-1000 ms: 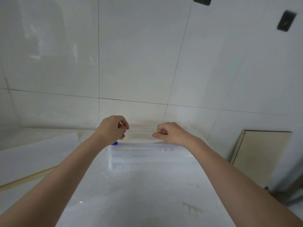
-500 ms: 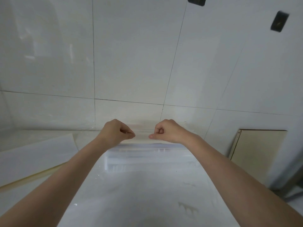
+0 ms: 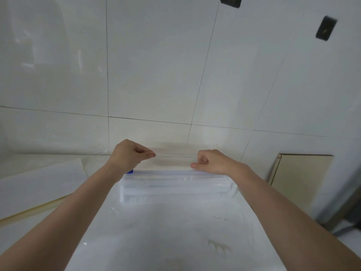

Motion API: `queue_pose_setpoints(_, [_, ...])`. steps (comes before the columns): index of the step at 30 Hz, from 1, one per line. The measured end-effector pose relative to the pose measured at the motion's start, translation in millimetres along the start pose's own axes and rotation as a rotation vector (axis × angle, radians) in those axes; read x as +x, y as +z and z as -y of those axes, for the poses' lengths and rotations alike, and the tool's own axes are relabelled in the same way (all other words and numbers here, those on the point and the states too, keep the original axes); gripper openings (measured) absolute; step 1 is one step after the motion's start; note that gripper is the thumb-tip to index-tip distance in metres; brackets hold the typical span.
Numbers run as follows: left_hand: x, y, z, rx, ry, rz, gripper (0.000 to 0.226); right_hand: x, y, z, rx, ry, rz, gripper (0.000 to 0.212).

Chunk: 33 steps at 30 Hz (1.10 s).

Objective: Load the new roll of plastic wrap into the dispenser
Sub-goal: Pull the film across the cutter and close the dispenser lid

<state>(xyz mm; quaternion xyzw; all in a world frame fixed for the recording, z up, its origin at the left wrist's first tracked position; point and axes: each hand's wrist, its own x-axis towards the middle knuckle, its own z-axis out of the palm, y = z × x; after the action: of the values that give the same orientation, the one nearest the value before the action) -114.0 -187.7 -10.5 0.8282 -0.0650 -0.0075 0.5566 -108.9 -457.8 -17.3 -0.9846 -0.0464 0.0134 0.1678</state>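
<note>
A long white translucent dispenser point(image 3: 175, 185) lies across the white counter near the back wall, with a small blue piece point(image 3: 130, 171) at its left end. A clear sheet of plastic wrap point(image 3: 172, 159) rises from its top edge. My left hand point(image 3: 129, 155) pinches the sheet's left part between thumb and fingers. My right hand point(image 3: 210, 161) is curled and pinches the sheet's right part just above the dispenser. The roll itself is hidden inside the dispenser.
A white board point(image 3: 39, 184) with a yellowish edge lies on the counter to the left. A beige panel point(image 3: 300, 173) leans on the wall at the right. Tiled wall point(image 3: 156, 75) stands close behind the dispenser. The counter point(image 3: 175, 231) runs toward me.
My hands have moved apart along the film, the left one going left and the right one going right and slightly down. The blue piece shows again below my left hand.
</note>
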Motion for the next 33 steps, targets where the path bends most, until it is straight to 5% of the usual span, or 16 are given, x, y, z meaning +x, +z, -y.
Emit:
queue_pose_setpoints(16, [2, -1, -5, 0.034, 0.02, -0.051, 0.005, 1, -10, -22, 0.195, 0.061, -0.213, 0.051])
queue_pose_setpoints(20, [5, 1, -5, 0.021, 0.039, -0.063, 0.004, -3, -23, -28, 0.167, 0.036, -0.114, 0.054])
queue_pose_setpoints(26, [10, -2, 1, 0.007, 0.031, -0.064, 0.01, -18, -27, -36, 0.193, -0.015, 0.034, 0.008])
queue_pose_setpoints(33, [9, -2, 2, -0.016, 0.052, -0.114, 0.013, -29, -37, -44, 0.178, -0.011, -0.203, 0.008])
